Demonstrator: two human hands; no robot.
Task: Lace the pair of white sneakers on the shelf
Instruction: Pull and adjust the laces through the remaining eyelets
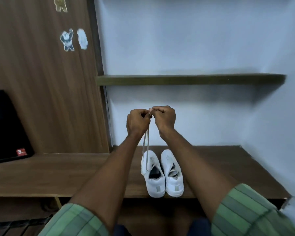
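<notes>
Two white sneakers stand side by side, heels toward me, on the brown wooden shelf (220, 167). The left sneaker (152, 174) has a white lace (147, 142) rising from its left side in two strands. The right sneaker (172, 172) shows a loose lace in its opening. Both hands are raised above the shoes and close together. My left hand (137, 120) grips the top of the lace strands. My right hand (165, 118) pinches the lace ends at its fingertips, touching the left hand.
A narrow upper shelf (191, 80) juts from the pale wall above the hands. A wooden panel (46, 82) with stickers stands at the left, with a black screen (5, 126) beside it. The lower shelf's front edge runs just below the sneakers' heels.
</notes>
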